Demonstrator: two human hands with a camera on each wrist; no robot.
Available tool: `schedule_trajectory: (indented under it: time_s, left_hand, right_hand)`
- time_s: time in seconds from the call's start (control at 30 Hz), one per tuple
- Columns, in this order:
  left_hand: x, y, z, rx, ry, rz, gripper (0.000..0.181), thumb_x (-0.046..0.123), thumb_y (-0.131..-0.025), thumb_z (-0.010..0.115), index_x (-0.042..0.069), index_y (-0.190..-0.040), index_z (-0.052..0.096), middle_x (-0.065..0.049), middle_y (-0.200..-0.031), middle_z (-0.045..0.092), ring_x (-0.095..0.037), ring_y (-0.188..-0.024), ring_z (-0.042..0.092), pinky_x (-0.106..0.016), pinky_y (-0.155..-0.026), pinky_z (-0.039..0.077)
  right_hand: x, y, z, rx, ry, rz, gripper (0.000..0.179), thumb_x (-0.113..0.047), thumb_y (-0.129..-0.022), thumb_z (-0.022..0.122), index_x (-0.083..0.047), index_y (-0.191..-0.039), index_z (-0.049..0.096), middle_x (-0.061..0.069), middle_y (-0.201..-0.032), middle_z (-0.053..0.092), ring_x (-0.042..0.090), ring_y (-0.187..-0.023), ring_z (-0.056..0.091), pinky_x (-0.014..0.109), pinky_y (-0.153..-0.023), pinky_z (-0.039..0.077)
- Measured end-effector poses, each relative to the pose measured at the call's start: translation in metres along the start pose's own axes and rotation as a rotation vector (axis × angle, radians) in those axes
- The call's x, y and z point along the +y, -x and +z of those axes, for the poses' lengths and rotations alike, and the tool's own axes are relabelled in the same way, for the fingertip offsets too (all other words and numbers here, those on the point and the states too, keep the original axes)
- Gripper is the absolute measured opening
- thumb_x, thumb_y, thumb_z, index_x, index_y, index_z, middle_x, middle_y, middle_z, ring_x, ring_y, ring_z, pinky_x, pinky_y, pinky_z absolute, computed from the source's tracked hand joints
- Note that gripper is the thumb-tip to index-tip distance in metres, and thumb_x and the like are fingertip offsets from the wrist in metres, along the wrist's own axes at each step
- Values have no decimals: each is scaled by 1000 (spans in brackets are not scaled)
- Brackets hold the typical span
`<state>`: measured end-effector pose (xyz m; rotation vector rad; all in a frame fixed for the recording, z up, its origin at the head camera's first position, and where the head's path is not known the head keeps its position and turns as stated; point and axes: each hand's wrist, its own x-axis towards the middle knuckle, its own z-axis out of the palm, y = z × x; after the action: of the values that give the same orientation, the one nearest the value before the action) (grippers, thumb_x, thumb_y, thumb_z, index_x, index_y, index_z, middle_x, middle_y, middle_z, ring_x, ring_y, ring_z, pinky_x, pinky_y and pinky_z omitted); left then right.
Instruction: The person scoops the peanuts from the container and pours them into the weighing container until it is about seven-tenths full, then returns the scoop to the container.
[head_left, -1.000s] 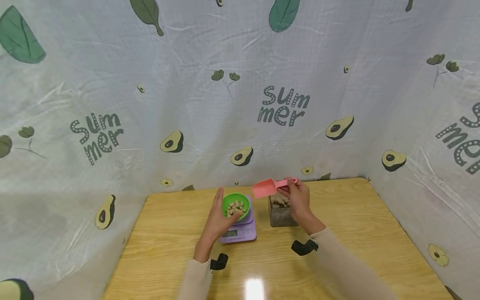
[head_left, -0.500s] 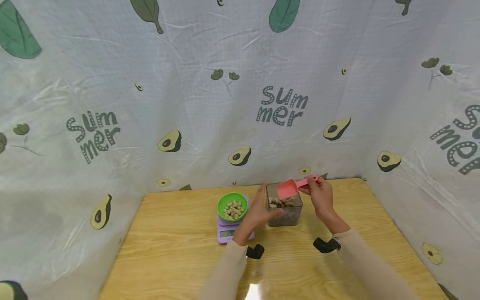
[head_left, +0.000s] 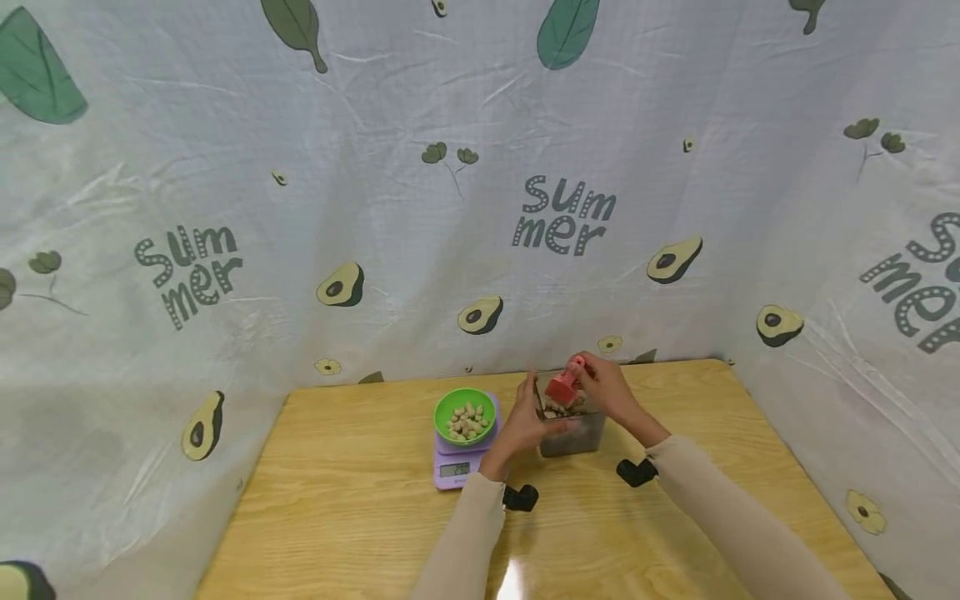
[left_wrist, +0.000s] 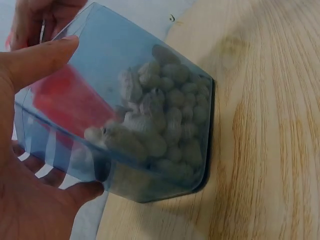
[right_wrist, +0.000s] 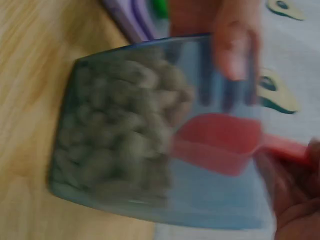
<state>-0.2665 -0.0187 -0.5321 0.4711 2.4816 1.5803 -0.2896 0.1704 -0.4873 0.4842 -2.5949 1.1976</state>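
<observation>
We had a scoop (head_left: 562,388) and peanuts (left_wrist: 162,120) in a box (head_left: 568,439)
At lower centre, our left hand (head_left: 523,429) gripped the box, our right hand (head_left: 607,387) the scoop.

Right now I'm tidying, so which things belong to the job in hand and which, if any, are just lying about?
Job in hand:
red scoop
unshelled peanuts
transparent container
green bowl
purple digital scale

Surroundings rather than loose items:
wooden tabletop
avocado-print cloth
</observation>
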Motion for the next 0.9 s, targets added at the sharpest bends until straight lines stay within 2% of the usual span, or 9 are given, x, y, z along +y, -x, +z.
schedule_trajectory:
  time_s: [0.13,0.3,0.47,0.63,0.8,0.9]
  left_hand:
    - [-1,0,-3,-1,-21,11,114,38,-81,80,16,-160,0,-13,-165,13,-38,-149,24,-56,-115,32]
    - [-1,1,-6,-9,-19,-19,112,38,-81,81,21,-160,3,-11,-166,13,-36,-150,24,-56,-115,31]
    - [0,2,-7,-30,-27,-47,112,38,-80,81,24,-160,4,-10,-166,11,-36,-150,24,-57,-115,31]
    - [-1,2,-7,-57,-44,-35,111,40,-82,79,25,-160,0,-9,-166,11,-34,-150,23,-54,-115,33]
    - [-1,2,-7,-58,-34,-39,111,37,-83,79,25,-160,1,-9,-165,14,-32,-150,23,-54,-115,33]
    - [-1,3,-7,-51,-32,-45,111,37,-82,79,27,-160,1,-8,-166,13,-33,-150,24,-55,-114,34]
  right_hand:
    - [-1,-4,4,-70,49,-77,23,-25,-103,51,-7,-100,65,8,-85,70,18,-74,68,31,-65,55]
    - [-3,-4,0,-136,-5,-90,17,-20,-101,54,-8,-97,66,5,-81,69,15,-71,67,31,-64,56]
    - [-1,0,6,-184,38,-70,19,-19,-101,55,-6,-94,66,5,-78,67,15,-67,64,22,-58,50]
    - [-9,-1,9,-173,41,53,25,-23,-102,53,-5,-92,66,7,-78,67,14,-66,63,27,-60,50]
    - [-10,-4,4,-157,-81,323,27,-20,-103,50,2,-103,66,10,-82,68,14,-69,66,37,-66,56]
    - [-10,-4,7,-130,-156,432,31,-20,-104,47,5,-109,64,14,-86,69,13,-69,68,43,-72,59]
